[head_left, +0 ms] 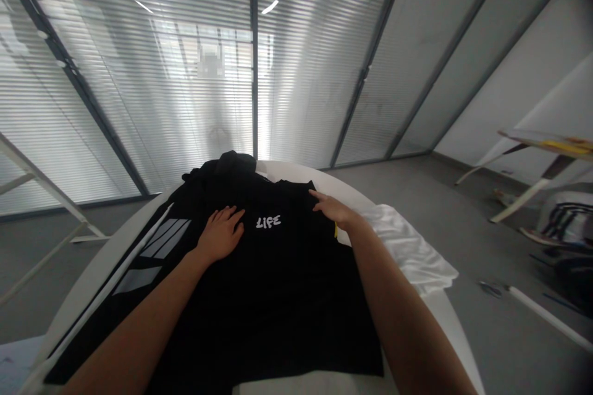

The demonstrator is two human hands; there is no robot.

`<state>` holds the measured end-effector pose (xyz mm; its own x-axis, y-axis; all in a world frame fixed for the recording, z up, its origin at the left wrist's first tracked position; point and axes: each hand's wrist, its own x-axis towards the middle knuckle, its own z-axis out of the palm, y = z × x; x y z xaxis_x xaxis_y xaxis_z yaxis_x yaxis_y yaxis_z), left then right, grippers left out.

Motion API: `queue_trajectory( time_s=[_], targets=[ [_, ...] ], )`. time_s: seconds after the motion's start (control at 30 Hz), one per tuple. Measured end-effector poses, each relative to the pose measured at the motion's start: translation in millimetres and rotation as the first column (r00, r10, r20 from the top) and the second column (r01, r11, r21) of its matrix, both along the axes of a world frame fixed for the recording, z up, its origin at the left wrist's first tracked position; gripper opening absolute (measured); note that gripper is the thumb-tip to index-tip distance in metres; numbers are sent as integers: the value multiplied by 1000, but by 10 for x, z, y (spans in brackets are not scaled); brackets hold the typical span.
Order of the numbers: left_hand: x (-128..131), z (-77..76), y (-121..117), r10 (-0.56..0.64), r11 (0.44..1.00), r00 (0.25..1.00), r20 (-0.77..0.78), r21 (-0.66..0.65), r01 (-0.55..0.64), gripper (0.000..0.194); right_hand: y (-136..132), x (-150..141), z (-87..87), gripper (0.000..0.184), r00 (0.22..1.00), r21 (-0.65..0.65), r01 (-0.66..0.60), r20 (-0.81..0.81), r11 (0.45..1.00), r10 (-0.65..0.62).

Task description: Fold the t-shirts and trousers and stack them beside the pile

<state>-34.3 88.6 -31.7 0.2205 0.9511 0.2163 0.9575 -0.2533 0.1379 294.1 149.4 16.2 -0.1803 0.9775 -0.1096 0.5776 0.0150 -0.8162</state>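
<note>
A black T-shirt (278, 296) with white lettering across its chest lies spread on a round white table (88, 271). My left hand (221, 236) rests flat on the shirt, left of the lettering, fingers stretched out. At the shirt's upper right corner, my right hand (331, 208) touches the cloth with fingers extended and slightly apart. Along the left lies more black cloth with grey printed blocks (162, 241) and a white stripe. Dark fabric is bunched (227, 166) at the far edge. A small yellow bit (336, 230) shows below my right hand.
Crumpled white cloth (407, 247) hangs over the table's right edge. A white metal frame (50, 197) stands at left. Another table (556, 142) is at right, with scissors (490, 288) and a white tube (546, 318) on the floor. Glass panels with blinds (296, 74) stand behind.
</note>
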Motion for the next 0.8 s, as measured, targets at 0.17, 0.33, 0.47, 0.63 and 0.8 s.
queue_trajectory(
  time_s=[0.17, 0.33, 0.47, 0.63, 0.8],
  targets=[
    [2, 11, -7, -3, 1000, 1000, 11, -7, 3, 50, 28, -2, -40, 67, 1000, -51, 10, -22, 999, -11],
    [7, 18, -6, 4, 1000, 1000, 4, -7, -4, 50, 61, -13, -52, 70, 995, -10, 79, -68, 997, -80],
    [8, 14, -8, 4, 1000, 1000, 19, -5, -3, 49, 67, -79, -9, 74, 994, 71, 104, -52, 992, -101],
    [-11, 15, -5, -3, 1000, 993, 120, 9, 2, 48, -22, -284, 116, 73, 999, 215, 24, 36, 976, -32],
    [-108, 90, 107, -10, 1000, 839, 544, 24, -4, 41, -127, -610, 282, 73, 988, 318, -94, 146, 944, 49]
  ],
)
